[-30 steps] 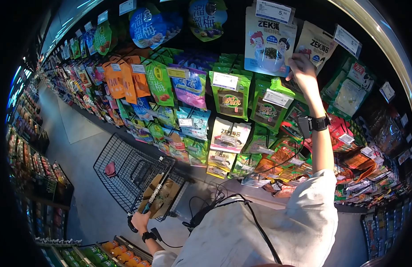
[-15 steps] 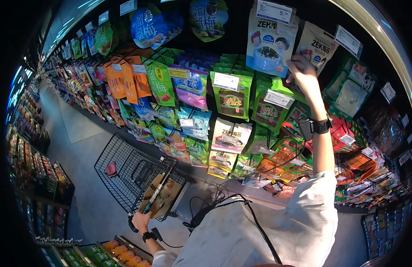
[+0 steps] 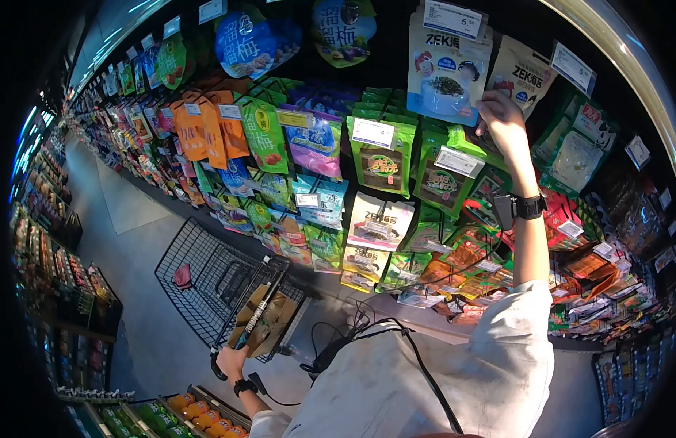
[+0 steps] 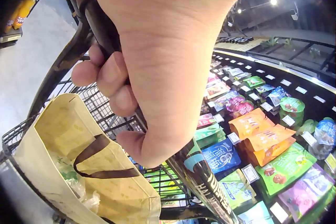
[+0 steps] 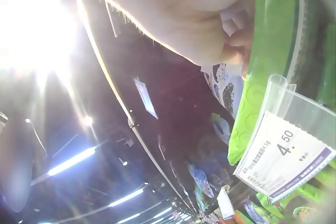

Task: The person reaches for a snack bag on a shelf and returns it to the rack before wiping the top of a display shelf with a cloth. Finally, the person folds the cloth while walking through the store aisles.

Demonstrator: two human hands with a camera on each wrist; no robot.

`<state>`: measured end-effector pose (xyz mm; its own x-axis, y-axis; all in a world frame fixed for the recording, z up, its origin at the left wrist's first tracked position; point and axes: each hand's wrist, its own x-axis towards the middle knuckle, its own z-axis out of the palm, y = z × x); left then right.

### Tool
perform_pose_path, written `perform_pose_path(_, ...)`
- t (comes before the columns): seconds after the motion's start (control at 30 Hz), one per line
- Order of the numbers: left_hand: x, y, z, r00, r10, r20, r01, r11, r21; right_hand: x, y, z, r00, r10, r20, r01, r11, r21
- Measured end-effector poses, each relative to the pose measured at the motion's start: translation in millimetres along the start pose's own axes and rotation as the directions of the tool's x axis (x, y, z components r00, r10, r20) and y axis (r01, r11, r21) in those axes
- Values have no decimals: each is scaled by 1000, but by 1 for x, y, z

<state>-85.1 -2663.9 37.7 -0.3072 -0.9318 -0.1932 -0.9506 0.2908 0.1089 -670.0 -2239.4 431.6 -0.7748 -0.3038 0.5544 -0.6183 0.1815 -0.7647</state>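
My right hand (image 3: 504, 125) is raised to the rack, pinching the lower right corner of a blue-and-white seaweed snack pouch (image 3: 441, 73). That pouch hangs behind a price tag (image 3: 455, 20). In the right wrist view, the hand (image 5: 189, 14) covers part of the pouch (image 5: 227, 87), and a green packet (image 5: 273, 35) hangs close beside the fingers. Low on the left, my left hand (image 3: 232, 361) grips the handle of a shopping cart (image 3: 199, 270). From the left wrist, its fingers are seen curled round the dark handle bar (image 4: 202, 182).
A beige seaweed pouch (image 3: 520, 73) hangs just right of my right hand. Green seaweed packets (image 3: 382, 153) hang below, among rows of bagged snacks. The cart holds an open paper bag (image 4: 79, 134) with dark handles and a small pink item (image 3: 182, 277). Bottled drinks (image 3: 199, 412) stand behind.
The seaweed pouch has shifted and tilted slightly on its hook, and my right hand has moved a little to the right and down with it. My left hand stays on the cart handle.
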Motion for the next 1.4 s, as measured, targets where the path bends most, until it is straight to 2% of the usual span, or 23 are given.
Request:
perform_pose_path(0.13, 0, 0, 0, 1000, 3, 7, -3, 1000, 1, 1, 1, 2, 1000, 3, -29, 0, 997, 72)
perform_pose_path(0.23, 0, 0, -1, 1000, 9, -1, -9, 1000, 4, 1, -3, 2, 996, 78, -44, -76, 995, 63)
perform_pose_path(0.43, -1, 0, -1, 1000, 5, 2, -5, 1000, 11, 6, -6, -2, 987, 163, -12, -163, 985, -47)
perform_pose_path(0.73, 3, -4, 5, 1000, 11, 4, -11, 1000, 9, 6, -13, 4, 994, 99, -45, -108, 961, -253)
perform_pose_path(0.83, 2, -3, 4, 1000, 14, 2, -14, 1000, 5, 7, -3, 5, 977, -184, -111, 110, 871, -478)
perform_pose_path(1.03, 2, -3, 5, 1000, 12, -8, -12, 1000, -8, -7, -27, 16, 968, -229, -99, 144, 836, -529)
perform_pose_path(1.33, -2, 0, 0, 1000, 8, -13, -8, 1000, -2, -14, -33, 20, 979, -177, -99, 103, 855, -508)
perform_pose_path(1.4, -1, 0, 1, 1000, 7, -18, -7, 1000, 1, -19, -37, 21, 975, -202, -89, 127, 842, -524)
